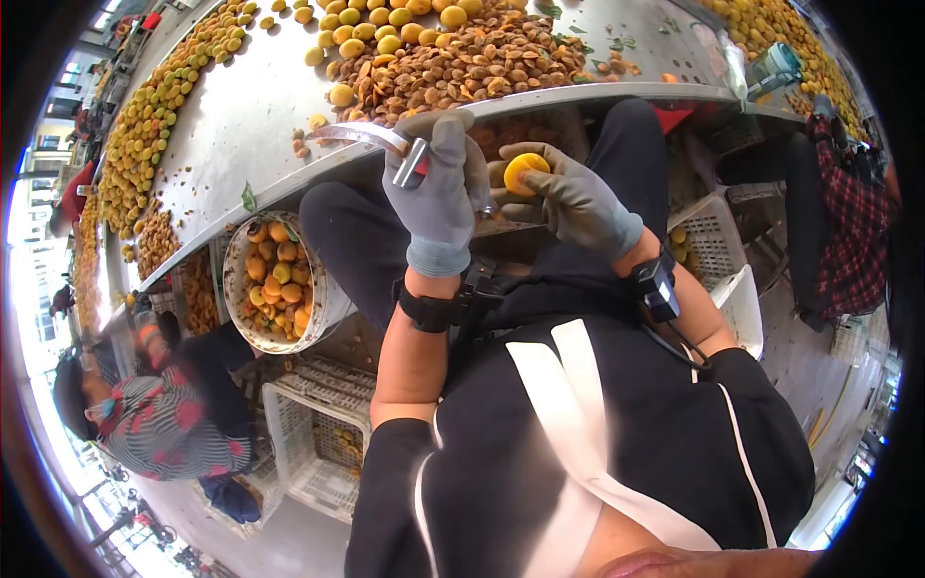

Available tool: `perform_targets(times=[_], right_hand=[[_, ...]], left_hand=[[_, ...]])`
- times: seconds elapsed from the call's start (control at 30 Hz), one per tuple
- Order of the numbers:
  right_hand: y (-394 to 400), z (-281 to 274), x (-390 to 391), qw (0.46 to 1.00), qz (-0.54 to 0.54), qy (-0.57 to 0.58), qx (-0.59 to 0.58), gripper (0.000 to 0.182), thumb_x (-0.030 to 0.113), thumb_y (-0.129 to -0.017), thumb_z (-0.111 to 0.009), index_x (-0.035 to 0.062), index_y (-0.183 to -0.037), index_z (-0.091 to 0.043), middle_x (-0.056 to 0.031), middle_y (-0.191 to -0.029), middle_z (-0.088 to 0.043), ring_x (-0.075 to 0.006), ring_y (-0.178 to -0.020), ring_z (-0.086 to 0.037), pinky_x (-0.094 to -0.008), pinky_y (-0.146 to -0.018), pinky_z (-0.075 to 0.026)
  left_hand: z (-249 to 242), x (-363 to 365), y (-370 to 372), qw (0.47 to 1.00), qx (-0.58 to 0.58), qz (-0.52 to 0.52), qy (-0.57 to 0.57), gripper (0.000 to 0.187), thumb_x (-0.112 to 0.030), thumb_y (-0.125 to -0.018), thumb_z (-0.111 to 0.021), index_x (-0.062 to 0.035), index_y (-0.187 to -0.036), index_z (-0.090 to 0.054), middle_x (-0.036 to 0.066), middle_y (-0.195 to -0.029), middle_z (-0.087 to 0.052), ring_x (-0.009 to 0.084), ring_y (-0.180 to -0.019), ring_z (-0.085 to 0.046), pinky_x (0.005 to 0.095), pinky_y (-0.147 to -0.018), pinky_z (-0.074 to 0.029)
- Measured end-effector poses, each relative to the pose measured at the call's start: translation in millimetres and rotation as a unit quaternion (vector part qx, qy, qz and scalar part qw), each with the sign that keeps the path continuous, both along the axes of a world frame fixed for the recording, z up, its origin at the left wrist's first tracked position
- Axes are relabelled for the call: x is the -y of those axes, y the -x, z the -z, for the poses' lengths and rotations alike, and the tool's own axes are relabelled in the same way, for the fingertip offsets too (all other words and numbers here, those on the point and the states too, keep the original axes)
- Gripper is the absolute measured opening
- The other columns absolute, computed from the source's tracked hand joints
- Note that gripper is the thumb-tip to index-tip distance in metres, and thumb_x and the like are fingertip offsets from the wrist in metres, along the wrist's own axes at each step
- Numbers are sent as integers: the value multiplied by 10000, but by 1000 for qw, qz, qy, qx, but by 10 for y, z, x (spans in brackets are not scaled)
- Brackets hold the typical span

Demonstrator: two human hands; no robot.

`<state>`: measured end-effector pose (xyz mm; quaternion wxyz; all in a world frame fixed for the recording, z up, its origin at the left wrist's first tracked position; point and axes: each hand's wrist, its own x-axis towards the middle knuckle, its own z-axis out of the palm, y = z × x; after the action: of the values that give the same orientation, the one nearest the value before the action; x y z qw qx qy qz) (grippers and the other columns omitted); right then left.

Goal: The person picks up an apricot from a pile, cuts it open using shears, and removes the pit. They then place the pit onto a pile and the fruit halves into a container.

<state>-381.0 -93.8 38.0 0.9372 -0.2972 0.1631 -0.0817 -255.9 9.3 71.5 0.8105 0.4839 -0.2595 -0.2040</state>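
My left hand [436, 188], in a grey glove, is closed around the handle of a curved knife [361, 135]; its blade points left, over the table's edge. A yellow apricot [525, 174] sits between the thumb and fingers of my right hand [573, 197], also gloved. Both hands are above my lap, close to each other, just in front of the metal table [231, 125]. Beyond them a heap of brown pits [462, 67] lies on the table, with whole yellow-green apricots [385, 29] behind it.
A white bucket [332, 303] of apricots stands left of my knee. White crates [318, 433] are below it, and another crate [708, 236] is at the right. One person [173, 424] sits at the left, another [853, 231] at the right. A turquoise container [774, 69] stands on the table.
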Motion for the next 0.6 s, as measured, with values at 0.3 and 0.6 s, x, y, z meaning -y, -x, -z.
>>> perform_targets(times=[0.3,0.6], right_hand=[[112,105,-120,967,-82,236,-51,346,208,-970,-560,66,-1257,-428,-49,-1029,-590,-70,-750,-612,-195,-594,-475],[128,-57,-248,963,-98,241,-73,323,168,-970,-545,74,-1258,-434,-36,-913,-604,-71,-719,-611,-207,-629,-494]], left_hand=[[-18,35,102,996,65,-1,53,250,-234,-964,-572,15,-971,-550,44,-516,-477,74,-358,-363,227,-344,-308],[14,15,148,997,50,17,47,241,-217,-949,-599,20,-975,-571,44,-535,-504,83,-368,-390,227,-345,-302]])
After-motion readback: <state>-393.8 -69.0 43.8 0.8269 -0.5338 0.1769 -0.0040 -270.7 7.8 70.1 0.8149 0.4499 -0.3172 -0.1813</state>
